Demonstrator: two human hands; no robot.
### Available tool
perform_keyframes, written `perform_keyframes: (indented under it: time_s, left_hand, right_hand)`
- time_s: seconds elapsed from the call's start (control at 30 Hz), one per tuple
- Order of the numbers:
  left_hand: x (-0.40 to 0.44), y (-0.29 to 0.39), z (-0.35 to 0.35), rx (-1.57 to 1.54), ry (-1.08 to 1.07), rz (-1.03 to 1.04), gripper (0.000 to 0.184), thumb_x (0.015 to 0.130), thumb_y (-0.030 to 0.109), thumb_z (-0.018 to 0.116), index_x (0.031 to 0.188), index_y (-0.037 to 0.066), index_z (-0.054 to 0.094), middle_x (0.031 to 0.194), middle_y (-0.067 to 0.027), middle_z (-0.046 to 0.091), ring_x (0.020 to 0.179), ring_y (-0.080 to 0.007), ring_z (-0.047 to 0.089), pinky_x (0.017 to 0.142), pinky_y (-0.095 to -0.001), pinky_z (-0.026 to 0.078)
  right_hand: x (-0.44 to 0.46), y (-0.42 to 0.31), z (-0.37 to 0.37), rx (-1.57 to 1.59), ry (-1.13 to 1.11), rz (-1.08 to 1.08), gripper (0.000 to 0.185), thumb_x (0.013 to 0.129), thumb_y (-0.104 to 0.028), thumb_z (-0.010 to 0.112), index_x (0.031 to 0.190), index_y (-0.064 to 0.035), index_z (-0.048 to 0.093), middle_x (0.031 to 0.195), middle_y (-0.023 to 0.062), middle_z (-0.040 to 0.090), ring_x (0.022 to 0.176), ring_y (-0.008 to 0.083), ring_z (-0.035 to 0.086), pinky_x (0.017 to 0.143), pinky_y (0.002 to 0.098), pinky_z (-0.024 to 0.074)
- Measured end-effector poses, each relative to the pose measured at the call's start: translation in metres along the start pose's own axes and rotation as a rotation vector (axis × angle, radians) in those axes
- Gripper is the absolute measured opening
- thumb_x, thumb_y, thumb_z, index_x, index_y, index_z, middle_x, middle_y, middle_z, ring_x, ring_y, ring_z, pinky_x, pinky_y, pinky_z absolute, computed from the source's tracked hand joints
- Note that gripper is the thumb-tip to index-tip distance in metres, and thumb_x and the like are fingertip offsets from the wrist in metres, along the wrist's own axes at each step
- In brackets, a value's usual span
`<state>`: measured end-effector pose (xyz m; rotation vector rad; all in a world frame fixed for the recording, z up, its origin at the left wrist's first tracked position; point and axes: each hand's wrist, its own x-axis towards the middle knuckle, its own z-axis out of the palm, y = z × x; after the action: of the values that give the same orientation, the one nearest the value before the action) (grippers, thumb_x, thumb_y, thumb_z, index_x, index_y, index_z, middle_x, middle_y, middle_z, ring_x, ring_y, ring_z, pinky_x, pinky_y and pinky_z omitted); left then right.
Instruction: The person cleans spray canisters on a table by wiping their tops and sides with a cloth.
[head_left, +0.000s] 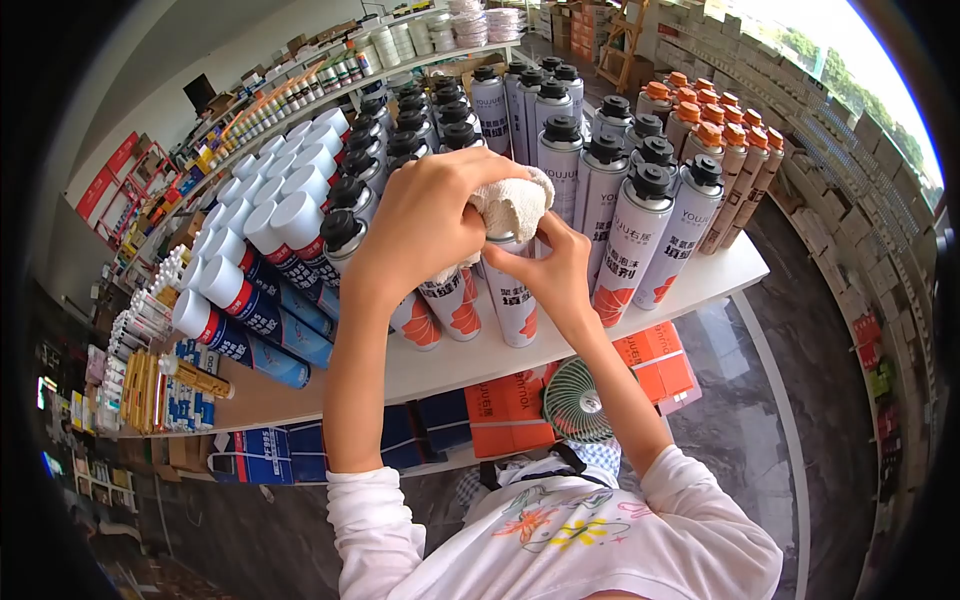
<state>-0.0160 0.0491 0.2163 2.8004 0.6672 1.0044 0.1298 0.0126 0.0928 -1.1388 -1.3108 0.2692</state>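
A cream-white cloth [512, 208] covers the top of a white and orange spray can [513, 300] at the front edge of the display table. My left hand [425, 215] curls over the cloth from the left, its fingers closed on it. On the right side, my right hand [550, 262] grips the same can just below the cloth, thumb across its front. The can stands upright. Its cap is hidden under the cloth. Similar black-topped cans [635, 240] stand close by to the right, and another can [452, 305] is beside it on the left.
White-capped blue cans [250, 300] fill the table's left part, with boxed tubes [165, 395] at the corner. Orange-capped bottles [745, 180] stand at the right end. Beneath the white tabletop [730, 268] are orange cartons [510, 415] and a green fan [590, 400].
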Motion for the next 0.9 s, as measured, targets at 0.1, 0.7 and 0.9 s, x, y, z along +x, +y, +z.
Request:
perform_keyframes:
  time_s: [0.1,0.7,0.9]
  left_hand:
    - [-0.008,0.004,0.000,-0.014,0.020,0.013,0.042,0.067,-0.007,0.065,0.106,0.005,0.074,0.105,-0.0167,0.073,0.095,-0.0361,0.070,0.084,-0.0388,0.056]
    - [-0.131,0.018,0.033,-0.575,0.473,-0.407,0.038,0.078,-0.009,0.069,0.115,0.000,0.070,0.108,-0.0087,0.074,0.098,-0.0153,0.069,0.086,-0.0298,0.054]
    - [-0.151,0.018,0.062,-1.145,0.633,-0.699,0.039,0.087,-0.002,0.070,0.125,-0.005,0.062,0.110,-0.0115,0.071,0.098,-0.0180,0.069,0.087,-0.0303,0.054]
  right_hand:
    - [0.002,0.011,0.001,0.091,0.009,-0.034,0.061,0.068,-0.024,0.091,0.119,0.0013,0.068,0.090,0.0128,0.069,0.078,0.0208,0.067,0.072,0.0350,0.0534]
    - [0.026,0.022,-0.026,0.060,-0.262,-0.004,0.082,0.071,-0.029,0.090,0.133,0.0149,0.056,0.118,0.0207,0.071,0.104,0.0139,0.067,0.092,0.0290,0.0532]
    - [0.030,0.019,-0.035,0.127,-0.370,0.045,0.076,0.074,-0.027,0.087,0.136,0.0063,0.058,0.121,0.0122,0.071,0.109,0.0146,0.065,0.098,0.0323,0.0499]
